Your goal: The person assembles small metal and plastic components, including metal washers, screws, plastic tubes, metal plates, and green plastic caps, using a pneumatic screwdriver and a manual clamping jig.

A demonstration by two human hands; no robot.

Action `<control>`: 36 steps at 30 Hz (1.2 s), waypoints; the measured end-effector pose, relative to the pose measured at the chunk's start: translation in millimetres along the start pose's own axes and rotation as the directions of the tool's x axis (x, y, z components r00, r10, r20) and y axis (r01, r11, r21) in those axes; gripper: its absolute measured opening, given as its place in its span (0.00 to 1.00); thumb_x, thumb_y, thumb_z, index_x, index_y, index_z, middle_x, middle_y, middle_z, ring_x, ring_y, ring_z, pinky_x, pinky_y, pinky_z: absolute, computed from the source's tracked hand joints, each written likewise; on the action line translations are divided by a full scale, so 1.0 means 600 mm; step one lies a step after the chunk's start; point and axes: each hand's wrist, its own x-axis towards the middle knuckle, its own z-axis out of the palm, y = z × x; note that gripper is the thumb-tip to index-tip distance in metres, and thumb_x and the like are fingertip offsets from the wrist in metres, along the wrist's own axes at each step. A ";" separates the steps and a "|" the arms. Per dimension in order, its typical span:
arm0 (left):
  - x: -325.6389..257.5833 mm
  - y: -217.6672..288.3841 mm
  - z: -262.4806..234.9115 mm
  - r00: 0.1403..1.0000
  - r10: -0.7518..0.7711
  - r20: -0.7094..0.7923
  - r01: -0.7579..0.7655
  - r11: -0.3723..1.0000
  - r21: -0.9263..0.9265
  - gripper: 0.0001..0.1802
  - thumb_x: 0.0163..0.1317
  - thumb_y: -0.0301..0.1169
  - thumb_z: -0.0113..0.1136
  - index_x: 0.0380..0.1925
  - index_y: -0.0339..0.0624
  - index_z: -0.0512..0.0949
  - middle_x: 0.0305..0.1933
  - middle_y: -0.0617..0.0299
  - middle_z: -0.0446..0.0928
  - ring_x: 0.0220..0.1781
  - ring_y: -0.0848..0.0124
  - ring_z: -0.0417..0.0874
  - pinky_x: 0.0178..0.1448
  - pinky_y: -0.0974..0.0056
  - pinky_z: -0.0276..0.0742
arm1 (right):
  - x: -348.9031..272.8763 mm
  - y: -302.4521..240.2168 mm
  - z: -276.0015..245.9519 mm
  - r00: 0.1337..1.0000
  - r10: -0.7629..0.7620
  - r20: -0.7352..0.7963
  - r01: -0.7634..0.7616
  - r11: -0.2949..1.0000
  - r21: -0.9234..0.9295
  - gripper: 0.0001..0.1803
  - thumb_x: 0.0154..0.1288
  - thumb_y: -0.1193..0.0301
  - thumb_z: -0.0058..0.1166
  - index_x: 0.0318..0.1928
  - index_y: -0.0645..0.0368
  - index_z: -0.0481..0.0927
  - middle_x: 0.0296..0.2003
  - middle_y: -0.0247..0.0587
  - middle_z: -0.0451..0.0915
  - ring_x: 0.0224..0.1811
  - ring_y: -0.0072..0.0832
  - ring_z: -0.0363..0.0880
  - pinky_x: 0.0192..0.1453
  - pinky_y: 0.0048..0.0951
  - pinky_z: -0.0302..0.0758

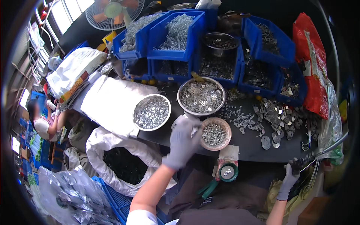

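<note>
My left hand point(183, 144), in a pale grey glove, hovers at the table's front edge beside a pinkish bowl of screws point(215, 135). Its fingers are bunched together, and whatever they may hold is too small to make out. Just beyond it stand a steel bowl of washers point(201, 96) and a white-rimmed bowl of small metal parts point(151, 112). Far to the right, my gloved right hand point(287, 183) is closed around a dark, ridged tool point(300, 163). Between my hands, a green round fixture point(228, 172) with a metal disc in it sits at the table edge.
Blue bins point(176, 35) of springs and metal parts are stacked at the back. Loose metal plates point(277, 118) and springs lie on the right. A red bag point(310, 63) stands behind them. An open white sack point(101, 144) is below left. Another person point(45, 123) is far left.
</note>
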 end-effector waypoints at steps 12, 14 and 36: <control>0.174 -0.111 0.103 0.989 -0.091 0.117 0.067 0.979 0.194 0.06 0.62 0.29 0.60 0.33 0.37 0.78 0.38 0.48 0.80 0.43 0.48 0.81 0.48 0.48 0.76 | 0.079 -0.031 -0.013 0.803 -0.413 -0.429 0.060 0.773 -0.631 0.36 0.63 0.77 0.62 0.70 0.67 0.65 0.67 0.52 0.68 0.69 0.42 0.67 0.74 0.42 0.63; 0.167 -0.108 0.101 0.995 -0.089 0.054 0.081 0.988 0.128 0.06 0.66 0.28 0.59 0.39 0.38 0.79 0.43 0.49 0.82 0.46 0.50 0.82 0.51 0.51 0.76 | 0.071 -0.072 0.019 0.659 -0.721 -0.214 0.375 0.561 -0.738 0.35 0.62 0.75 0.60 0.70 0.66 0.65 0.68 0.55 0.66 0.72 0.50 0.62 0.75 0.48 0.60; 0.009 0.155 0.006 0.157 -0.093 0.983 0.642 0.766 -0.030 0.16 0.66 0.35 0.65 0.48 0.37 0.80 0.34 0.61 0.82 0.34 0.71 0.83 0.41 0.65 0.79 | 0.147 0.038 0.085 0.837 -0.405 0.368 0.511 0.340 -0.789 0.27 0.63 0.67 0.62 0.64 0.48 0.78 0.58 0.50 0.76 0.60 0.48 0.74 0.64 0.45 0.70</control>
